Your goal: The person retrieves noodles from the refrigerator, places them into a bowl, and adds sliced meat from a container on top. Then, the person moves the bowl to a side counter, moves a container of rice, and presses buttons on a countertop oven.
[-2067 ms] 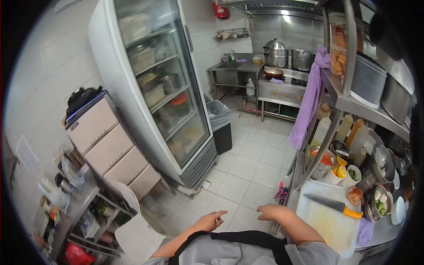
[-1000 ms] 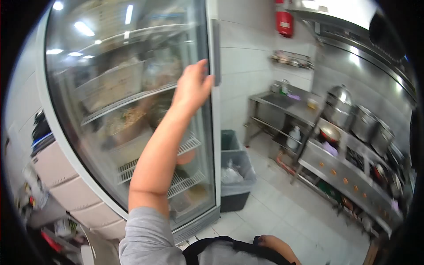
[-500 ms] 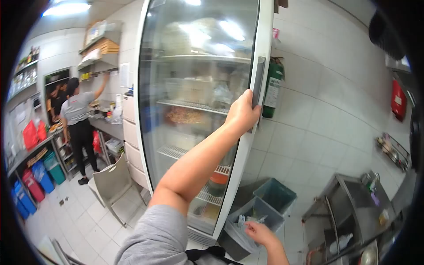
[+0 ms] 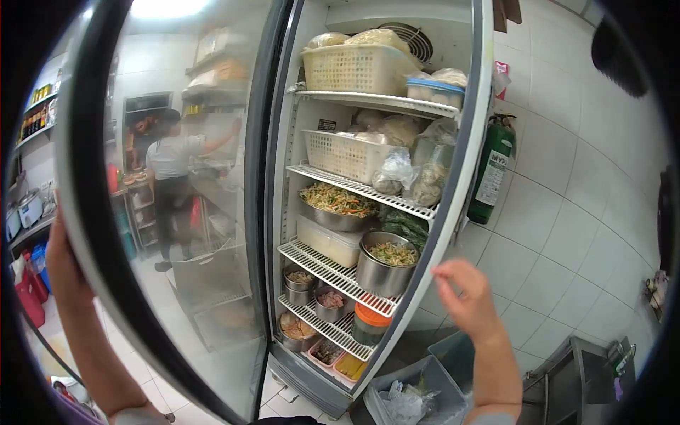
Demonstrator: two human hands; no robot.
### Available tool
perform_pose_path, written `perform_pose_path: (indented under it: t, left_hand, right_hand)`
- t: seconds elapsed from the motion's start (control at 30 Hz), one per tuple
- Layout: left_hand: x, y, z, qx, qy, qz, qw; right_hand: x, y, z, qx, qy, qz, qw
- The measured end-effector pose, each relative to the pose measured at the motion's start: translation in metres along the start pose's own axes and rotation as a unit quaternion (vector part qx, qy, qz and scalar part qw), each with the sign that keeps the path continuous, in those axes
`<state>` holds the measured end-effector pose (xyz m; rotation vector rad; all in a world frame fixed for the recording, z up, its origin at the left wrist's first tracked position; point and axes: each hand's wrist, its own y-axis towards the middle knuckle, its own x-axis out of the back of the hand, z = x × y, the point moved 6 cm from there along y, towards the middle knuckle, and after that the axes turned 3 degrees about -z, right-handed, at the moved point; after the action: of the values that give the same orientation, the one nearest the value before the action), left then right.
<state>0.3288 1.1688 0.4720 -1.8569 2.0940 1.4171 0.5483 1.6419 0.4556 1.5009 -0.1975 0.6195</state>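
Note:
A tall upright refrigerator point(image 4: 467, 142) stands before me with its glass door point(image 4: 205, 283) swung out to the left. My left hand point(image 4: 65, 262) is at the door's outer edge, gripping it, the fingers partly hidden behind the frame. My right hand point(image 4: 467, 297) is raised by the right side of the opening, its fingers curled together with nothing visible in them. Closest to it inside is a steel pot of shredded vegetables point(image 4: 389, 255). A wide steel bowl of mixed vegetables point(image 4: 338, 205) sits farther left, beside a white lidded container point(image 4: 329, 241).
Upper shelves hold perforated baskets point(image 4: 358, 69) with bagged food. Small steel pots and an orange-lidded tub point(image 4: 372, 324) sit lower. A grey bin point(image 4: 418, 397) stands below right, a green cylinder point(image 4: 492, 170) against the wall. Through the glass a co-worker point(image 4: 170, 163) shows at a counter.
The refrigerator door has swung open to the left, with my left hand moving along with it. My right hand has risen from above the bin to beside the opening. The shelves are now exposed.

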Motion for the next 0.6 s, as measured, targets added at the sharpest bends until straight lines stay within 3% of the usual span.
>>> perform_pose_path:
  t: [0.13,0.33,0.4,0.47,0.6]
  left_hand:
    - [0.043,0.032,-0.011,-0.025,0.036,-0.05,0.998]
    - [0.12,0.119,-0.002,-0.044,0.069,-0.087,0.993]
    - [0.146,0.153,0.007,-0.049,0.075,-0.094,0.992]
    - [0.17,0.186,0.017,-0.049,0.08,-0.101,0.99]
    - [0.206,0.235,0.032,-0.053,0.092,-0.114,0.988]
  right_hand:
    - [0.0,0.075,0.013,0.143,-0.107,-0.072,0.981]
    - [-0.023,0.206,0.033,0.2,-0.234,-0.126,0.943]
    - [-0.024,0.266,0.02,0.134,-0.242,-0.122,0.953]
    - [-0.02,0.338,-0.012,0.037,-0.164,-0.124,0.978]
    - [-0.02,0.459,-0.059,-0.044,-0.178,-0.144,0.973]
